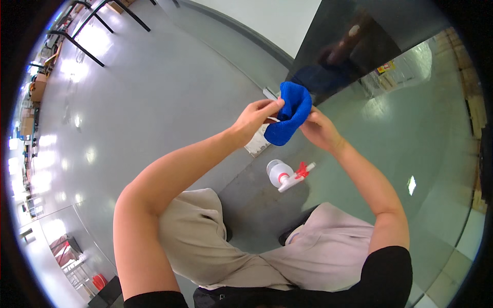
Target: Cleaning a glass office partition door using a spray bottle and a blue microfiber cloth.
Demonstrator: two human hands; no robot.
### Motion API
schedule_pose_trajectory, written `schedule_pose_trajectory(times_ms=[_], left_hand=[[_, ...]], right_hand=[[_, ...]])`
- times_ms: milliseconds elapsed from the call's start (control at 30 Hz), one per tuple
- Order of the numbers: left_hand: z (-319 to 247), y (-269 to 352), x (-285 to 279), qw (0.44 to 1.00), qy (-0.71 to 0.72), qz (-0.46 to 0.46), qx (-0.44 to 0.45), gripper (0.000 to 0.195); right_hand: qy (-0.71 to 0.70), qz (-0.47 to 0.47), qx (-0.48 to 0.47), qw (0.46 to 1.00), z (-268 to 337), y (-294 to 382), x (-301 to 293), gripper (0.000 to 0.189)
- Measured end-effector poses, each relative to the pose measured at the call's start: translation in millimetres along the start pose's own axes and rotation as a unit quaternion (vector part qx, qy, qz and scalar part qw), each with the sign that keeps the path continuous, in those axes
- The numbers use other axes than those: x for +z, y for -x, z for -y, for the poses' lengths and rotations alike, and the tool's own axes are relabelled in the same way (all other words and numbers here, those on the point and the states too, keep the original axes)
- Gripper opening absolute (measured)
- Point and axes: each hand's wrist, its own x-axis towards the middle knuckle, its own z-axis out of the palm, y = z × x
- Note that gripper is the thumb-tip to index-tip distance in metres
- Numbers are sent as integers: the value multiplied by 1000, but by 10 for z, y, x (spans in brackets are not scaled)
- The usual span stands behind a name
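Note:
A folded blue cloth (289,115) is held up between my two hands, over the floor by the corner of a dark glossy panel. My left hand (256,117) pinches its left edge with thumb and fingers. At the cloth's right side, my right hand (320,129) grips it, some fingertips hidden behind the fabric. Below the cloth, a white spray bottle (280,174) with a red and white trigger head stands on the floor, between my hands and my knees.
The dark glossy panel (346,46) rises at the upper right, beside a white surface (262,19). A clear plastic-wrapped item (404,73) lies beyond it. Black metal legs (86,48) stand at the upper left. A worn white plate (257,144) lies on the floor under the cloth.

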Motion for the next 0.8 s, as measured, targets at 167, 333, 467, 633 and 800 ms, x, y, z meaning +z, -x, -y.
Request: schedule_pose_trajectory(times_ms=[167, 333, 467, 633, 800], left_hand=[[-185, 10, -128, 994, -106, -5, 37, 55], [-261, -54, -356, 984, -117, -107, 84, 32], [-408, -25, -526, 988, -26, -125, 85, 25], [-664, -6, -430, 982, 49, -141, 111, 23], [-1309, 26, -81, 914, -31, -216, 342, 15]], right_hand=[[124, -70, -6, 990, -7, -65, -10, 47], [312, -130, 16, 941, -88, -156, -121, 42], [340, -144, 76, 926, -50, -227, -80, 38], [484, -121, -93, 862, 355, -261, 451, 33], [564, -182, -502, 630, 1383, 71, 1550, 21]])
